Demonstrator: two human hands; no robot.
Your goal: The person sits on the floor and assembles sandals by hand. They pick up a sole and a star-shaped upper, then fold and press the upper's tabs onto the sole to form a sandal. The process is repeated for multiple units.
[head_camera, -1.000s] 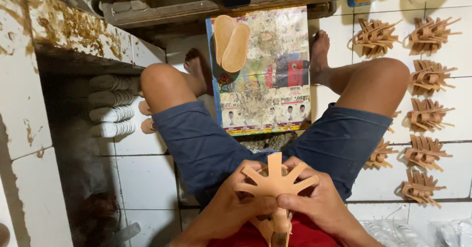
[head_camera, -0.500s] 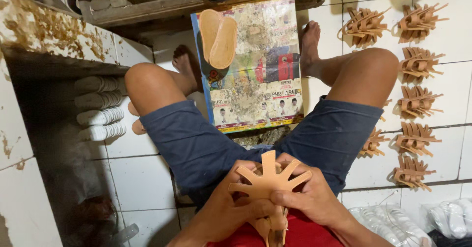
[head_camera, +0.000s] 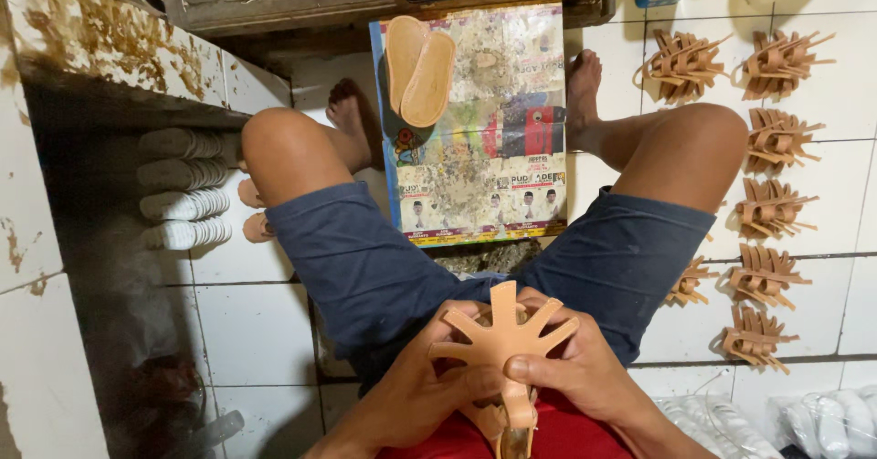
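Tan strappy sandal upper (head_camera: 504,340) held low over lap, right at body midline, both hands on it. Left hand (head_camera: 416,395) clasping from lower left, right hand (head_camera: 571,377) pinching right side, thumb on centre. Long axis runs away from body, strap tips fanned toward printed mat (head_camera: 484,148). Neither hand nearer.

The floor (head_camera: 260,331) was white tile with dark grout lines. A stained, rust-flecked tiled ledge (head_camera: 110,48) ran along the left, its underside in deep shadow. A worn wooden workbench (head_camera: 301,2) crossed the top edge. Light fell evenly from above, brightest on the tiles at the right
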